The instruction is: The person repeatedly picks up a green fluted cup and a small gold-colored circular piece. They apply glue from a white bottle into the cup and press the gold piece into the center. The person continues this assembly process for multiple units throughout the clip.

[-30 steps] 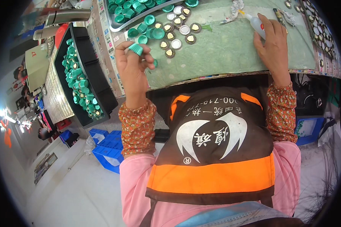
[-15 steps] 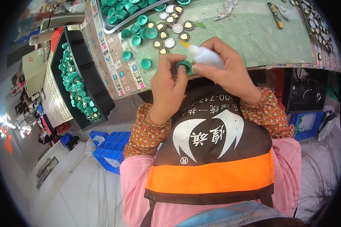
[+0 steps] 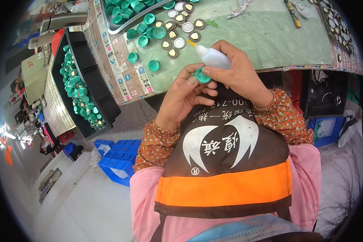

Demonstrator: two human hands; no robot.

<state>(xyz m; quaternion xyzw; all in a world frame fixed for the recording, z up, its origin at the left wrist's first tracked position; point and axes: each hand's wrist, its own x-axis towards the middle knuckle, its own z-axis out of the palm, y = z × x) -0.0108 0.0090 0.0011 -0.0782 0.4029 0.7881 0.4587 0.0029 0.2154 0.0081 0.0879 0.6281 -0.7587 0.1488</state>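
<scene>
Pale green sheeting (image 3: 262, 44) covers the work table (image 3: 117, 68). At its near edge, above the dark apron (image 3: 230, 107), one fluted green cup (image 3: 202, 75) is between the two hands. Left hand (image 3: 181, 94): thumb and fingers gathered about the cup, gripping it; exact pressure points are partly hidden. Right hand (image 3: 244, 74): closed firmly on a white squeeze bottle (image 3: 216, 59), thumb tip against the cup's upper rim. The bottle's yellow nozzle (image 3: 191, 43) points up and left — away from the cup. Just beyond lie loose green cups (image 3: 154, 65) and, to their right, brown fluted discs (image 3: 172, 53), several with cream-coloured centres. Farther out: a shallow tray (image 3: 113, 30) heaped with more green cups and, at the far left, a black bin (image 3: 96, 74) holding many of the same — some with pale inserts. Blue crates (image 3: 119, 159) stand on the floor below.
</scene>
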